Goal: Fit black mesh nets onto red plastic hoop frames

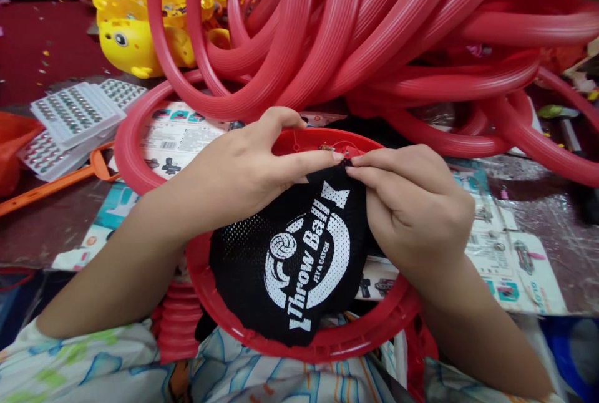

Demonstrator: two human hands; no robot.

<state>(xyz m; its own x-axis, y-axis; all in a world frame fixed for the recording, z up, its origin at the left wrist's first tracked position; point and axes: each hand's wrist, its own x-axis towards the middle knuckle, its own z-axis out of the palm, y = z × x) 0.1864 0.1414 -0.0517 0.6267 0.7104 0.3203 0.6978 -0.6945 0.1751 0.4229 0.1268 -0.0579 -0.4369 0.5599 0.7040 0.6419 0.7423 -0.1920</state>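
A red plastic hoop (pixel 322 344) lies in my lap with a black mesh net (pixel 290 253) printed "Throw Ball" stretched over it. My left hand (pixel 243 163) pinches the net's top edge against the hoop's far rim, thumb and forefinger together. Facing it from the right, my right hand (pixel 412 203) pinches the same edge of the net. The fingertips of both hands meet at the rim near the top middle.
A big pile of red hoops (pixel 374 22) fills the space just beyond my hands. Yellow plastic toys (pixel 131 35) sit at the back left, near grey blister trays (pixel 75 113) and an orange handle (pixel 51 184). Printed packaging cards (pixel 510 259) cover the table.
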